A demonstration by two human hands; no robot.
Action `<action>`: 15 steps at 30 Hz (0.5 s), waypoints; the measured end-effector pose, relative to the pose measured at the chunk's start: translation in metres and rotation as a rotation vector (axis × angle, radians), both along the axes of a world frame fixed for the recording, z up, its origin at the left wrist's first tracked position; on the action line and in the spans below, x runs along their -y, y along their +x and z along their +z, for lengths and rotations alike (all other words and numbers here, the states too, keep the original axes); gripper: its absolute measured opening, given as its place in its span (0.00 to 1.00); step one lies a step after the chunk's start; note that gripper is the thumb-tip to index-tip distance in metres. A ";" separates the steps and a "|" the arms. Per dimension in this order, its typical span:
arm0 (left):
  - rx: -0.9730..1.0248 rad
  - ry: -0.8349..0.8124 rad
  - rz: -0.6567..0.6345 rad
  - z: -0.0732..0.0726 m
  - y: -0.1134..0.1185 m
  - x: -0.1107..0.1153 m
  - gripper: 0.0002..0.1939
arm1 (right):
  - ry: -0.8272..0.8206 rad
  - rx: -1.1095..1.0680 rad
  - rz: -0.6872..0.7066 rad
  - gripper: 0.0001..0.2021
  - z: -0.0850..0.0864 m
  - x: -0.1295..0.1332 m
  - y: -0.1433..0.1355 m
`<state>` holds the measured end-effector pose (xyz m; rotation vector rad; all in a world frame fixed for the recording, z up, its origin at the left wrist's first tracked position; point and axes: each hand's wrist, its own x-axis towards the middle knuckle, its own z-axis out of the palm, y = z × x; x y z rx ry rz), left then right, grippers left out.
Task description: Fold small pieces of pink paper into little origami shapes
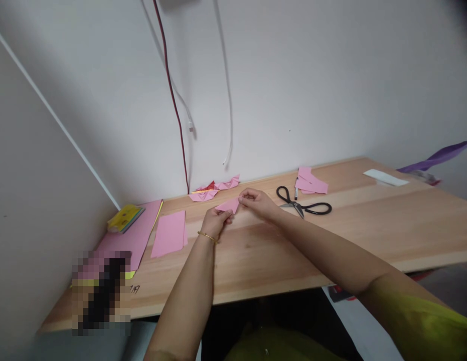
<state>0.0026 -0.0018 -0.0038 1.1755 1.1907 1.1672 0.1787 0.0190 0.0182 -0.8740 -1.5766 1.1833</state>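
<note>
Left hand (pixel 215 220): closed, thumb over fingers, pinching the left/near part of a folded pink paper piece (pixel 227 205). Right hand (pixel 259 203): thumb and forefinger nearly together on the piece's right corner, other fingers curled. Piece sits between the hands, over the middle of the wooden table (pixel 256 271); can't tell if it touches the top. Two-sided pinch likely steadies the paper and lets the fingertips control the edges.

Around it: pink rectangles (pixel 168 233) overlap just left of the left hand, probably for easy reach. Folded pink shapes (pixel 203 195) lie at the far edge by the wall, likely out of the working area. Black-handled scissors (pixel 318 208) right of the right hand, blades apart; marker (pixel 296 190) and pink offcuts (pixel 312 184) just beyond. Far left, a yellow packet (pixel 124 217) rests on large pink sheets (pixel 143 235), maybe just parked there. White strip (pixel 385 177) far right.
</note>
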 end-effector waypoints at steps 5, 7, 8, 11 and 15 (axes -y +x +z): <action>0.073 -0.023 0.049 -0.006 -0.002 -0.004 0.15 | 0.056 0.038 -0.042 0.12 -0.001 -0.001 0.000; 0.040 -0.024 0.054 -0.007 -0.003 -0.004 0.16 | 0.053 0.046 -0.043 0.12 -0.002 -0.001 0.000; 0.012 -0.024 0.052 -0.007 -0.003 -0.004 0.16 | 0.045 0.042 -0.036 0.11 -0.002 -0.001 0.000; -0.064 -0.014 0.050 -0.006 -0.003 -0.003 0.16 | 0.042 0.040 -0.036 0.10 -0.002 -0.001 0.000; -0.102 0.111 0.211 -0.001 -0.004 -0.002 0.20 | 0.205 0.149 -0.093 0.08 -0.003 -0.002 0.001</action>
